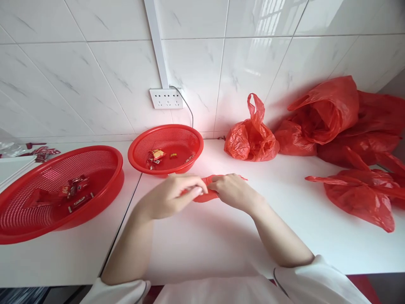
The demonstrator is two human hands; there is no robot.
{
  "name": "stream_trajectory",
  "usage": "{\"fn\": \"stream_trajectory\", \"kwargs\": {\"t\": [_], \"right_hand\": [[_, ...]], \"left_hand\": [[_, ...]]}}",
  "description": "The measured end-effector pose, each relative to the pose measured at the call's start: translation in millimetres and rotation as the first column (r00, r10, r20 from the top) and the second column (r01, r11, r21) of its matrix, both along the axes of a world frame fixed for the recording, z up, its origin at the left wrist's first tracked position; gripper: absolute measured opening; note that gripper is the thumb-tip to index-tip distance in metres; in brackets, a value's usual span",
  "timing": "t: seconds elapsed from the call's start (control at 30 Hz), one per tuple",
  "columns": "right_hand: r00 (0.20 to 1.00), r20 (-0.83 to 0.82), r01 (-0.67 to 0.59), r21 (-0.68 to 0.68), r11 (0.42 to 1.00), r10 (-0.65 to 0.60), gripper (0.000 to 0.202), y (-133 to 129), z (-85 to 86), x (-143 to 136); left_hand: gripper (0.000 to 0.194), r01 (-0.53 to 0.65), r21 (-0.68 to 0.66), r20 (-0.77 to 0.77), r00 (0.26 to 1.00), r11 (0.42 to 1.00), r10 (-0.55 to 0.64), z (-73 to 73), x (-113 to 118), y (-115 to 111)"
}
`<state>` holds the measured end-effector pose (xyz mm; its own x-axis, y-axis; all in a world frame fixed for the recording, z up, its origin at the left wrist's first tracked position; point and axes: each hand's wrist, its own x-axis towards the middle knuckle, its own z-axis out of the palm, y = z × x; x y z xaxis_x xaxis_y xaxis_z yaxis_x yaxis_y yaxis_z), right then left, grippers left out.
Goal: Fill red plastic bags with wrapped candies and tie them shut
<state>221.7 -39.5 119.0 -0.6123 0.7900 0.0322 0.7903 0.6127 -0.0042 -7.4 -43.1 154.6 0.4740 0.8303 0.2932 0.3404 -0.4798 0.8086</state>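
A small red plastic bag (205, 196) lies bunched on the white table between my two hands. My left hand (175, 195) reaches it from the left, thumb and fingers curled together at its near edge. From the other side, my right hand (233, 192) has its fingers closed on the bag's right part. My fingers and knuckles cover much of the plastic, so what is inside, if anything, cannot be seen. Just beyond my left hand stands a round red plastic basket (166, 169) with a few wrapped snacks (157, 155) in it.
A larger red basket (110, 190) holding dark red wrapped packets (77, 185) stands at left. A filled red bag (251, 139) with upright handles sits behind my right hand. More red bags (325, 109) crowd the right side. A power strip (166, 99) with a cable is on the tiled wall.
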Motion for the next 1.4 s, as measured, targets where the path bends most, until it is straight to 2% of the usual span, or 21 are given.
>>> {"fn": "stream_trajectory", "kwargs": {"t": [0.1,0.23,0.3,0.37,0.43,0.5,0.57,0.67,0.77,0.83,0.93,1.07,1.17,1.23,1.33,1.4], "right_hand": [[0.998,0.060,0.015,0.022,1.000,-0.016,0.029,-2.6,-1.3,-2.2],[0.992,0.124,-0.003,0.027,1.000,0.000,0.027,-9.4,-13.7,-0.3],[0.993,0.116,-0.025,0.034,0.999,0.021,0.027,-13.7,-26.4,1.7],[0.995,0.092,-0.038,0.055,0.998,0.033,0.027,-18.6,-41.5,4.8],[0.996,0.075,-0.050,0.083,0.995,0.044,0.025,-24.6,-56.9,8.8],[0.996,0.068,-0.063,0.105,0.992,0.056,0.025,-32.1,-71.0,13.3],[0.996,0.054,-0.076,0.115,0.991,0.070,0.026,-40.3,-82.4,17.6],[0.992,-0.031,-0.118,0.098,0.988,0.121,0.020,-51.5,-94.4,22.7],[0.981,-0.141,-0.126,0.061,0.990,0.134,0.039,-57.9,-104.8,24.4],[0.984,-0.161,-0.069,0.035,0.997,0.073,0.041,-58.9,-112.6,23.4],[0.988,-0.132,0.077,-0.001,0.997,-0.076,0.046,-57.3,-122.4,20.7],[0.967,-0.094,0.234,-0.042,0.971,-0.237,0.062,-53.2,-119.8,23.0],[0.966,-0.157,0.200,-0.061,0.978,-0.207,0.066,-48.7,-105.3,29.5],[0.962,-0.233,0.131,-0.060,0.990,-0.141,0.070,-45.0,-92.6,32.2],[0.935,-0.352,0.033,-0.050,0.998,-0.049,0.075,-41.1,-71.8,29.4],[0.916,-0.402,-0.017,-0.045,0.999,-0.002,0.074,-41.5,-58.0,24.7]], "left_hand": [[0.036,-0.013,0.022,-0.246,0.969,1.000,0.018,-15.9,22.0,-11.4],[0.030,0.030,0.052,-0.563,0.827,0.998,0.004,-31.4,51.3,-21.4],[0.028,0.061,0.141,-0.634,0.772,0.988,0.043,-37.2,60.3,-28.0],[0.027,0.085,0.286,-0.642,0.756,0.954,0.125,-45.5,63.5,-34.9],[0.028,0.110,0.364,-0.661,0.730,0.925,0.173,-58.1,61.4,-40.6],[0.029,0.102,0.317,-0.721,0.672,0.943,0.170,-73.5,56.0,-44.7],[0.032,0.034,0.227,-0.776,0.610,0.973,0.160,-88.6,49.5,-48.0],[0.046,-0.064,0.165,-0.838,0.517,0.984,0.174,-105.3,41.3,-52.7],[0.048,-0.085,0.162,-0.871,0.457,0.983,0.183,-116.6,36.7,-56.2],[0.040,-0.082,0.189,-0.855,0.476,0.979,0.205,-123.9,35.6,-57.0],[0.042,-0.095,0.232,-0.822,0.513,0.968,0.248,-134.3,35.0,-56.3],[0.050,-0.158,0.259,-0.819,0.487,0.953,0.304,-139.1,31.3,-54.3],[0.058,-0.179,0.329,-0.764,0.526,0.927,0.373,-133.4,29.1,-52.1],[0.059,-0.156,0.387,-0.702,0.588,0.909,0.401,-126.4,32.5,-49.6],[0.052,-0.089,0.463,-0.593,0.708,0.882,0.383,-113.7,46.2,-41.3],[0.045,-0.069,0.469,-0.566,0.742,0.881,0.359,-105.2,56.1,-31.2]]}}
